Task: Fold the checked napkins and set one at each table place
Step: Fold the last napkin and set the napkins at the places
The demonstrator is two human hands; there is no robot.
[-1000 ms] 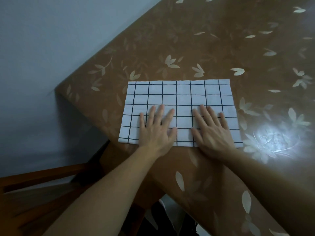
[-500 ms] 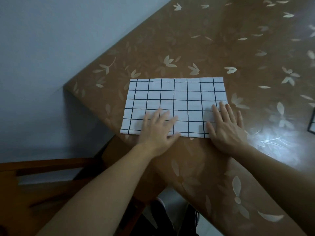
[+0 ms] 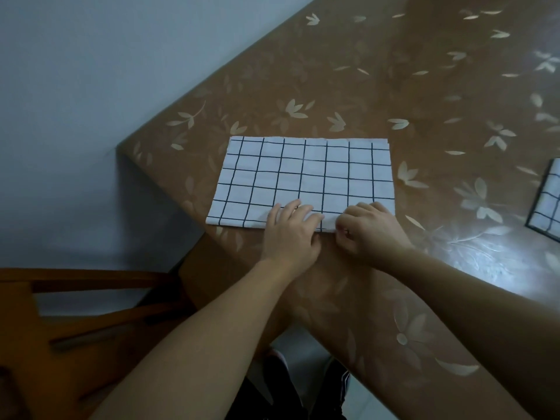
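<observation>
Nearest, below: dark clothing between the forearms at the bottom edge, and a wooden chair (image 3: 75,301) tucked at the lower left, beside the corner of the surface.
Arms: two bare forearms reach forward from the bottom of the view.
Surface: brown covering (image 3: 394,86) printed with pale leaves and flowers, glare on its right side.
Left hand: the left hand (image 3: 291,234) lies palm down, fingers loosely together, on the near edge of the napkin; it presses and holds nothing.
Right hand: the right hand (image 3: 368,231) is curled, fingertips tucked at the near edge toward the right corner; it seems to pinch the cloth, though the grip itself is hidden.
Napkin: the checked napkin (image 3: 306,174), white with dark grid lines, lies flat as a wide rectangle close to the near left corner of the surface; doubled layers show at its far right corner.
Second cloth: another checked napkin (image 3: 547,204) is cut off by the right edge, well apart from the first.
Progress: at least one fold looks done; further folds and setting one at each place appear to remain.
Change: half a second ago both hands lay flat and spread, the right one at the right corner; now they sit closer together and the right has curled.
</observation>
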